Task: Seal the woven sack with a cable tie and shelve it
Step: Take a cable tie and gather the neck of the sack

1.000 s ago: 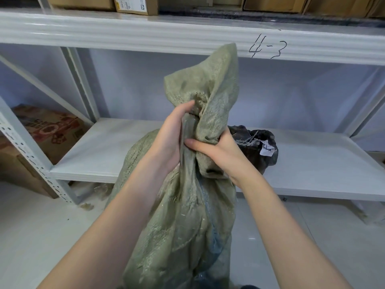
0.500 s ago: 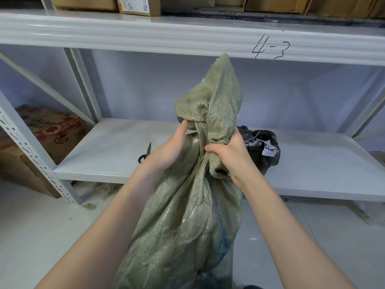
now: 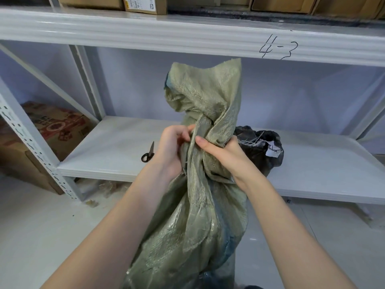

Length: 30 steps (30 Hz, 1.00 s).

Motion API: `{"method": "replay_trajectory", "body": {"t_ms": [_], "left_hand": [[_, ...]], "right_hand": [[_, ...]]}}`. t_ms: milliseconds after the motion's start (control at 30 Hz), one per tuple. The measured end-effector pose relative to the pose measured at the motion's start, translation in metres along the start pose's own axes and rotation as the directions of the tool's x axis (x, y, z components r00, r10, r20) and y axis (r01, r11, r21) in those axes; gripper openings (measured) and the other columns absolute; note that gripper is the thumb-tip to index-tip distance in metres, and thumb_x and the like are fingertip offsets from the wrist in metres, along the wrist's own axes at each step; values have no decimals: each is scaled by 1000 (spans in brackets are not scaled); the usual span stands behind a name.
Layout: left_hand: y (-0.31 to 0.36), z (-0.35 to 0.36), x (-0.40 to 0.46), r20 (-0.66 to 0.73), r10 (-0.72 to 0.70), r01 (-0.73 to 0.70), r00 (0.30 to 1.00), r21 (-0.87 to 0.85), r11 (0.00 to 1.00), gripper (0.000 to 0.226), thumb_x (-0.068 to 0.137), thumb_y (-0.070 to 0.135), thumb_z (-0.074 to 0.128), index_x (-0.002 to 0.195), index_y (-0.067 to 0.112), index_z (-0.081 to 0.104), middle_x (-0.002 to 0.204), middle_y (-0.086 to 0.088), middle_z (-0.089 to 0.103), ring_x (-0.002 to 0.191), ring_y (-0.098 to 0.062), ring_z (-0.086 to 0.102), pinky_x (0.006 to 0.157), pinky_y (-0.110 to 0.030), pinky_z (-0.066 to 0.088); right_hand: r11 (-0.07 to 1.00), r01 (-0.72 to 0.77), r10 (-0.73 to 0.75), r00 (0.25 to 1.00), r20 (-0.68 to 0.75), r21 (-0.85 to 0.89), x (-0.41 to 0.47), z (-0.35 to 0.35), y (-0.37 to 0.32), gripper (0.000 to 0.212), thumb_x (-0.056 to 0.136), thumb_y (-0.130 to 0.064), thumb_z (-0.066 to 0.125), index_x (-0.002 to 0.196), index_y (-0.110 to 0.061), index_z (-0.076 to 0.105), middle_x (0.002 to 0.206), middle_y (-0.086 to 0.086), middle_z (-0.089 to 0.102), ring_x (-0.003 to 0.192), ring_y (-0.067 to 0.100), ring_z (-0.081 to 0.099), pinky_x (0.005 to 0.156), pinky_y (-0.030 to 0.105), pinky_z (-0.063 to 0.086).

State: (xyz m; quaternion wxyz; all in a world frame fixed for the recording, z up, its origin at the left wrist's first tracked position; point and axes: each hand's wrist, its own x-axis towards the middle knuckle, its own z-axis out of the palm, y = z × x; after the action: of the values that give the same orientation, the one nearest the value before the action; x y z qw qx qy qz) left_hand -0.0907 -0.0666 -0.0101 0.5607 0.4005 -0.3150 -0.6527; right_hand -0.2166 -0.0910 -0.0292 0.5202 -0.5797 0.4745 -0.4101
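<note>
Olive-green woven sack [image 3: 195, 222] stands upright before the shelf, neck bunched and twisted, mouth flaring above

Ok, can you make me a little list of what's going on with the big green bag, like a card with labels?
sack: woven sack, green, upright in front of the shelf
neck: bunched and twisted, no cable tie visible
left hand: left hand pinching the neck
right hand: right hand gripping the neck
shelf: lower shelf, white
on shelf: scissors, black bag
</note>
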Motion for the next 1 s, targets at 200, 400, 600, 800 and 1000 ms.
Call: {"method": "replay_trajectory", "body": {"t_ms": [200,400,600,800,1000], "left_hand": [[1,4,2,-44,129,-114,991,244,963,32,72,-4,38,79,14,64,69,-1,64,57,-14,57,49,-21,47],[-3,-10,18,-418,506,-144,755,646,749,14,87,26,49,95,15,53,102,-3,57,99,-24,55,86,-37,45],[-3,-39,18,-204,-7,182,979,858,481,76,94,60,11,135,8,47,143,-13,46,132,-28,40,114,-39,24],[-4,-15,11,-52,179,-106,983,632,768,34,90,50,44,107,31,65,115,8,67,112,-14,60,102,-34,43],[-3,-15,10,-15,428,-392,904,370,842,33,70,1,48,86,26,61,97,-1,63,89,-16,58,77,-28,47]], "right_hand": [[973,13,6,996,-84,229,3,-2,3,73,58,-8,82,124,-4,50,116,11,67,103,20,67,92,39,54],[974,12,24,987,-159,225,3,0,3,67,62,2,76,122,-6,49,113,10,67,102,23,65,95,43,50],[963,25,14,990,-140,268,0,-1,0,57,70,13,67,120,-6,49,110,10,66,98,20,65,88,34,52],[953,22,9,995,-102,301,-4,-2,-3,55,70,15,66,120,-3,51,108,13,68,100,25,67,89,38,54],[939,-25,39,999,-35,344,1,-7,3,64,66,2,76,124,-7,50,113,10,68,101,23,67,93,43,52]]}}
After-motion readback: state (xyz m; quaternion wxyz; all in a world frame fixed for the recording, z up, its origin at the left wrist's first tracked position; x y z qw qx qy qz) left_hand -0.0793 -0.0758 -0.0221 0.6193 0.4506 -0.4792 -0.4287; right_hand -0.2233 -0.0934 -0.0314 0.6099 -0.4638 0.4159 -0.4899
